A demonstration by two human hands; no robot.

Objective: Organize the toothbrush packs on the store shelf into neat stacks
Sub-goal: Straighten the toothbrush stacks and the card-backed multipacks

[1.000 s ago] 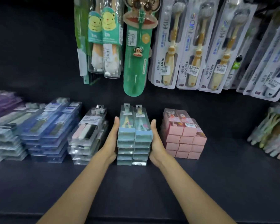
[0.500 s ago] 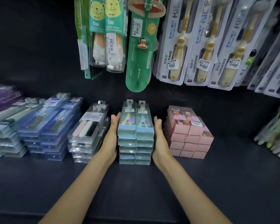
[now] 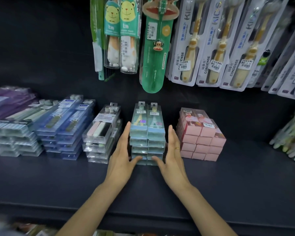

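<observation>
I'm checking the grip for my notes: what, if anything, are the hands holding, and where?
Nothing is lifted. The left hand and right hand flank the teal pack stack with straight fingers, thumbs on its front lower packs; no closed grip.

Dark shelf board (image 3: 228,181) ran across view. Dark back panel (image 3: 41,48) stood behind. Blurred goods (image 3: 32,229) showed on lower level.
</observation>
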